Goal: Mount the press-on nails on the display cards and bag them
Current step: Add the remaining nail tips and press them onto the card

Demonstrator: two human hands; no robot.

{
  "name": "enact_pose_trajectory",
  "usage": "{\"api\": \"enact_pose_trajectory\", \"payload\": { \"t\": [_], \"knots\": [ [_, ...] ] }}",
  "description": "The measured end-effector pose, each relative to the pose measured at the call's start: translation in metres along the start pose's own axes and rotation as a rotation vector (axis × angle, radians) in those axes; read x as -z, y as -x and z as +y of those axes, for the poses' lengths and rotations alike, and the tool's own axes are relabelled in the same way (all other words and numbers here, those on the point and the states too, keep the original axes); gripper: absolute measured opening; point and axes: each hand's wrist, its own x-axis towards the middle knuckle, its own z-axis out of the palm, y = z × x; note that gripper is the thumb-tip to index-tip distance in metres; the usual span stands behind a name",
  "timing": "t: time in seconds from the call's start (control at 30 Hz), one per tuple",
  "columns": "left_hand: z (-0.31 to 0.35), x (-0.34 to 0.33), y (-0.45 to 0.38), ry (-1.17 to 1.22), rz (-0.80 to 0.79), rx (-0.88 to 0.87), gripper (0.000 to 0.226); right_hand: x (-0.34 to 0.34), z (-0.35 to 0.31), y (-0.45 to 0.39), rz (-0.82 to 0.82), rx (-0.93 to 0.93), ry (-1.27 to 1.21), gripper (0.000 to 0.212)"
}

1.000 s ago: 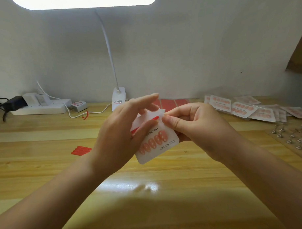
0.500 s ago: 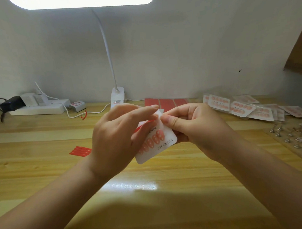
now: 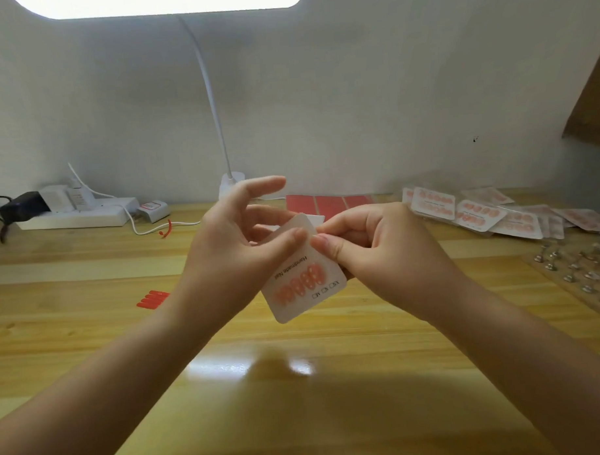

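One display card [image 3: 303, 278] is held above the counter [image 3: 297, 397] at frame centre, tilted, its upper left corner hidden behind the left thumb. It carries five pink nails [image 3: 299, 285]; the print is partly legible. The left hand [image 3: 231, 260] holds its left edge in a thumb grip, index finger raised clear. The right hand [image 3: 371, 255] pinches the upper right edge. The bagged cards [image 3: 478, 214] at right overlap, count unclear. Four red strips [image 3: 153, 299] lie at left. The lower counter offers open room.
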Motion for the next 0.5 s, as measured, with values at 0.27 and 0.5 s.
{"api": "enact_pose_trajectory", "payload": {
  "t": [0.27,0.5],
  "knots": [
    [-0.0024,-0.0023,-0.0036,0.147,-0.050,0.152,0.043,-0.0010,0.0036,-0.0008,0.010,0.026,0.047,0.007],
    [-0.0011,-0.0024,-0.0060,0.192,-0.067,0.244,0.049,-0.0019,0.0045,-0.0009,-0.013,0.002,-0.004,0.011]
  ]
}}
